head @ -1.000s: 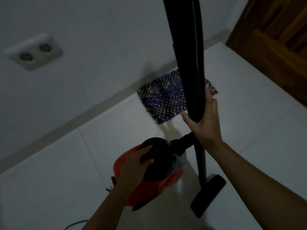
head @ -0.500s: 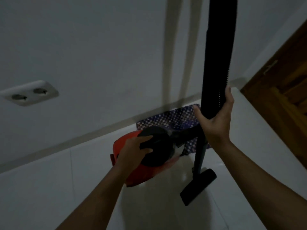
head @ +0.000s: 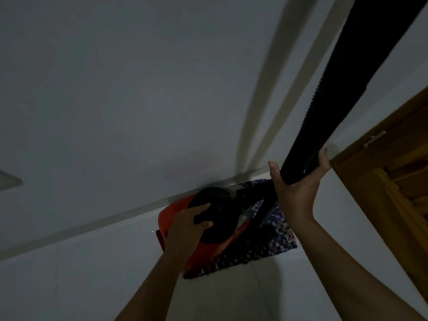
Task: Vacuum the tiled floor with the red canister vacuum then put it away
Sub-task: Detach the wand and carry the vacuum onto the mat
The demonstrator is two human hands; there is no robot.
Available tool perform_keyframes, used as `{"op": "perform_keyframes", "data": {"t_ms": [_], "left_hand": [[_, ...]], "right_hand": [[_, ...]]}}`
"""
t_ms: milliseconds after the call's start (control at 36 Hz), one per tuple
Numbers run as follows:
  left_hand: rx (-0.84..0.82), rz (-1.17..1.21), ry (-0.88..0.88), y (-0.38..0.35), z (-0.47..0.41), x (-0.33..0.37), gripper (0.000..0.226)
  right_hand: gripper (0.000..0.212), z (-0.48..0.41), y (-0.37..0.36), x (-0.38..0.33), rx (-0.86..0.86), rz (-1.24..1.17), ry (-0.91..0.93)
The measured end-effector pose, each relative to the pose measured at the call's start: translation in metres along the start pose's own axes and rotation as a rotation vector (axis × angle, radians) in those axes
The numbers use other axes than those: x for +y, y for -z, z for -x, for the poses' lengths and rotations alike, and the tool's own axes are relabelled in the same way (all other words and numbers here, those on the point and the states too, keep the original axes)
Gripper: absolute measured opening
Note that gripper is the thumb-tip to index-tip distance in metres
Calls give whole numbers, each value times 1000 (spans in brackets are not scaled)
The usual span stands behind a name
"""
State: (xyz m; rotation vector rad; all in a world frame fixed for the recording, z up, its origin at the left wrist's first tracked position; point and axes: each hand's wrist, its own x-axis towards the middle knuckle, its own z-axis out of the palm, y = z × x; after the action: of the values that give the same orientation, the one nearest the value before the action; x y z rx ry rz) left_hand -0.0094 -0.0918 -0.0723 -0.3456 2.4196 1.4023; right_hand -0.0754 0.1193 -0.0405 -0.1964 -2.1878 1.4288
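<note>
The red canister vacuum (head: 176,212) with its black top sits low in the middle, close to the wall and partly over a patterned mat (head: 273,246). My left hand (head: 187,228) grips the black handle on the vacuum's top. My right hand (head: 298,191) is wrapped around the black wand and ribbed hose (head: 342,96), which slants up to the top right corner. The floor nozzle is hidden behind the canister and my right arm. The room is dim.
A white wall (head: 115,89) fills the upper view, with a pale skirting strip (head: 92,225) at its foot. A wooden door and frame (head: 393,181) stand at the right. White floor tiles (head: 69,286) spread to the lower left. A wall socket's edge (head: 9,181) shows far left.
The vacuum has moved toward the wall and over the mat, carried by both hands. The view has tilted up, and the floor nozzle has dropped out of sight.
</note>
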Motion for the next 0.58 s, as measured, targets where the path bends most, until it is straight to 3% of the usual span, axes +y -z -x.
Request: {"op": "perform_keyframes", "data": {"t_ms": [194, 389, 583], "left_hand": [[105, 76, 30, -37, -20, -25, 49], [188, 48, -6, -59, -42, -66, 49], [258, -21, -25, -92, -70, -117, 48]], "right_hand": [[97, -9, -10, 35, -105, -78, -18], [80, -16, -36, 70, -106, -201, 16], [85, 10, -52, 150, -199, -307, 11]]}}
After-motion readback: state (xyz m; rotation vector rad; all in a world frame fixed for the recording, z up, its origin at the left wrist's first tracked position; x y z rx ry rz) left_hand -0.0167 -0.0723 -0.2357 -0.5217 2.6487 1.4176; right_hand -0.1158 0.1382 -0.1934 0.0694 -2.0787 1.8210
